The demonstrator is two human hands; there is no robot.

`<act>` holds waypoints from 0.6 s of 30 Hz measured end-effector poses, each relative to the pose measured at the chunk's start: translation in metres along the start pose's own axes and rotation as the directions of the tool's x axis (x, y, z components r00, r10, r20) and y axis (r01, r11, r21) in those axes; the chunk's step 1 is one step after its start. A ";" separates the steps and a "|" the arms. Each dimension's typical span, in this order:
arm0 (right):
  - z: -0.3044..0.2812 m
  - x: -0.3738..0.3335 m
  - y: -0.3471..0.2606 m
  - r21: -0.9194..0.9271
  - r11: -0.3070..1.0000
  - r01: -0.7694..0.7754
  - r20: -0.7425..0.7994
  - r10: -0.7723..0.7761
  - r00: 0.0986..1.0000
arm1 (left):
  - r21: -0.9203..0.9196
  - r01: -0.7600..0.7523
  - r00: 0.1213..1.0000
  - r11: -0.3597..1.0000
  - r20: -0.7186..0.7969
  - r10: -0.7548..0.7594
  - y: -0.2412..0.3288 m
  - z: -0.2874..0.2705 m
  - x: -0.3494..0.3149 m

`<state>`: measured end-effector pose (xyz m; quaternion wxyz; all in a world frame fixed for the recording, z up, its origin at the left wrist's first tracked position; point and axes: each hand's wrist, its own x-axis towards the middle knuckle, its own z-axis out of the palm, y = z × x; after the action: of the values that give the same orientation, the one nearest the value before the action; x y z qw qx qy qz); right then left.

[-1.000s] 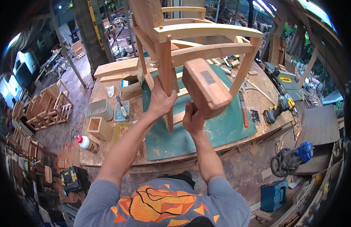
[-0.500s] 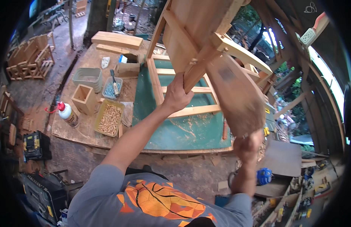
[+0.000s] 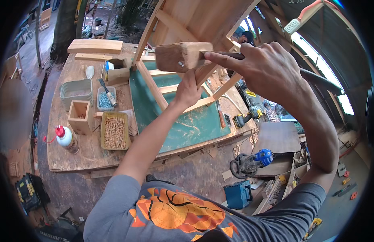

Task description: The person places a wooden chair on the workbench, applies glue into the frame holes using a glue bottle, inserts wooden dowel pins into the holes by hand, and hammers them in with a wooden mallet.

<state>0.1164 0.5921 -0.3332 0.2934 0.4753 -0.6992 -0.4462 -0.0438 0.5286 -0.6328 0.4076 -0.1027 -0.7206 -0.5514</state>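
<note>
My left hand is closed around a rail of a pale wooden chair frame, which stands tilted on the bench with a broad panel at its top. My right hand grips the dark handle of a wooden mallet, its index finger stretched along the handle. The mallet's blocky head is just above my left hand in the picture and covers part of the frame. Whether it touches the wood, I cannot tell.
The workbench has a green mat. At left stand a tray of dowels, a glue bottle, a wooden box and a tub of blue pieces. Right: a cordless drill, a blue vacuum and a person behind.
My right hand has risen from low on the right, bringing the mallet up and left to the rail by my left hand. My view has shifted; the left hand keeps its grip.
</note>
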 end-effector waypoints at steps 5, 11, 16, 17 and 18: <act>-0.014 0.017 0.000 -0.058 0.998 0.040 0.123 -0.033 0.992 | -0.012 0.028 0.998 1.000 0.057 -0.027 -0.002 -0.005 -0.001; -0.015 0.030 0.000 -0.002 0.999 0.036 0.112 -0.036 0.993 | -0.025 -0.024 1.000 0.999 0.008 0.024 -0.003 -0.007 0.000; -0.003 0.028 0.011 -0.108 0.992 -0.065 0.227 0.088 0.970 | -0.058 0.026 0.996 0.998 0.082 -0.021 -0.003 -0.005 0.001; -0.006 0.026 0.011 -0.108 0.994 -0.031 0.204 0.053 0.978 | -0.045 0.007 0.998 0.999 0.058 -0.004 -0.004 -0.005 0.001; -0.008 0.023 0.010 -0.109 0.994 0.002 0.180 0.018 0.983 | -0.031 -0.011 0.999 0.999 0.035 0.012 -0.004 -0.005 0.001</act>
<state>0.1102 0.5691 -0.3215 0.2559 0.4135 -0.6995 -0.5238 -0.0448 0.5224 -0.6351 0.3964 -0.1228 -0.7184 -0.5583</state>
